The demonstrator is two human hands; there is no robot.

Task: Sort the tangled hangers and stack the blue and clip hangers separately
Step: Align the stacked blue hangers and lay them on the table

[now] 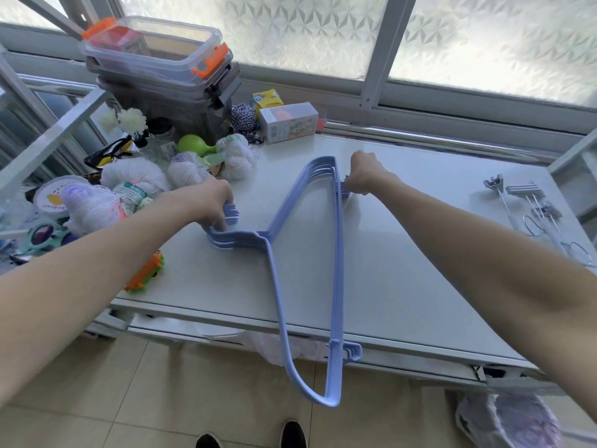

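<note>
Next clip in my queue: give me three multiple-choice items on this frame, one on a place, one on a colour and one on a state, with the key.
1. Where do the clip hangers lie?
A. on the right part of the table
B. on the floor
C. on the window sill

2. What colour are the latches on the top clear box?
A. green
B. orange
C. black

3. What are the hands doing?
A. both grip the blue hangers
B. both lie flat on the table
C. both hang idle

Key: 1 A, they lie on the tabletop at the far right. 2 B, both latches are bright orange. 3 A, the left hand grips the stack at the hooks and the right hand grips its far end.
</note>
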